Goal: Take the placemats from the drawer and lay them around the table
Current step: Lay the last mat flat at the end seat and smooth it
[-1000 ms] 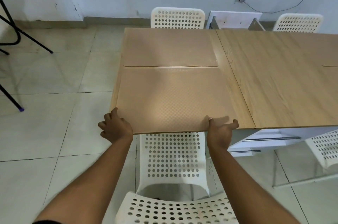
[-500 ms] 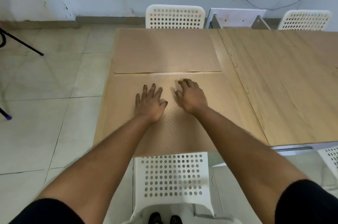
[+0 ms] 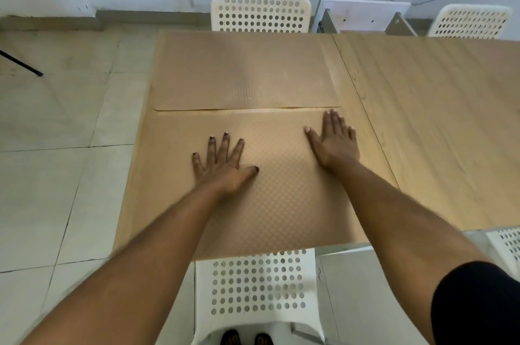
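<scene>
Now apart, left hand (image 3: 222,166) and right hand (image 3: 334,142) flat on near placemat (image 3: 281,204), fingers spread

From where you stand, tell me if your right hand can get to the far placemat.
Probably yes: the right hand lies flat on the near placemat, fingertips almost at the far placemat, with nothing between.

placemat (image 3: 281,198) – tan, dotted | table (image 3: 436,125) – light woodgrain | chair (image 3: 260,285) – white, perforated
</scene>
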